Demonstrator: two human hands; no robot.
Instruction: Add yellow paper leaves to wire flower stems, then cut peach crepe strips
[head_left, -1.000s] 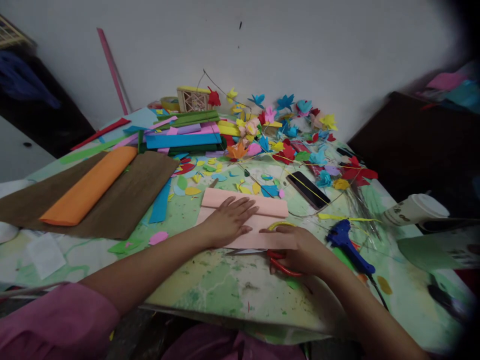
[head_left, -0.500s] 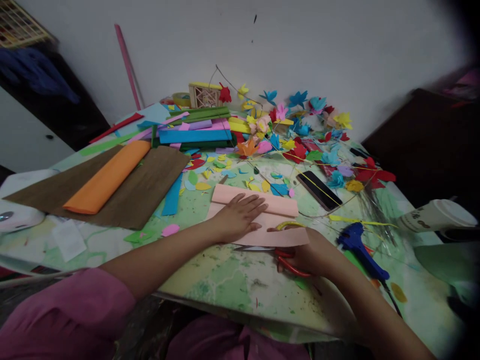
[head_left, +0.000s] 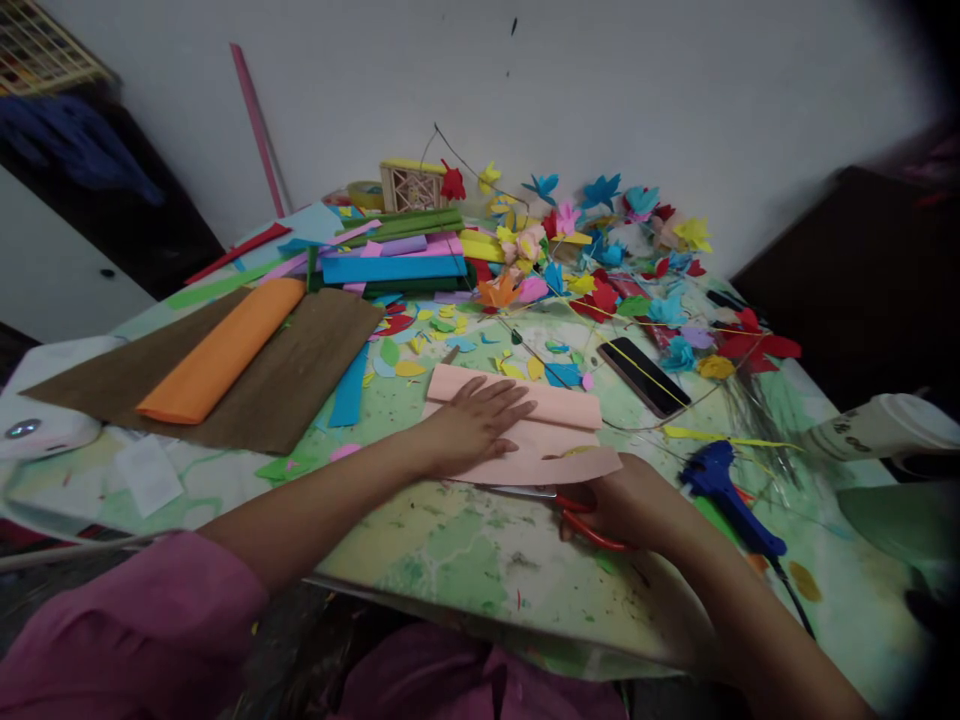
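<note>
Folded peach crepe paper (head_left: pixel 540 402) lies on the table in front of me, its near part flat and its far part rolled over. My left hand (head_left: pixel 476 425) rests flat on it with the fingers spread. Scissors with red handles (head_left: pixel 589 522) are gripped in my right hand (head_left: pixel 619 495) at the paper's near right edge. Their blades point left under the near edge, and the paper covers part of them. The paper's right corner lifts over my right hand and hides some of its fingers.
Orange crepe paper (head_left: pixel 223 350) lies on a brown sheet (head_left: pixel 300 370) at left. Paper flowers (head_left: pixel 600 295) and colored rolls (head_left: pixel 394 267) fill the back. A phone (head_left: pixel 643 377), a blue glue gun (head_left: pixel 731 497) and a paper cup (head_left: pixel 885 425) are at right.
The scissor blades look closer together and less of them shows now. My left hand stays pressed on the paper. The whole view has shifted slightly.
</note>
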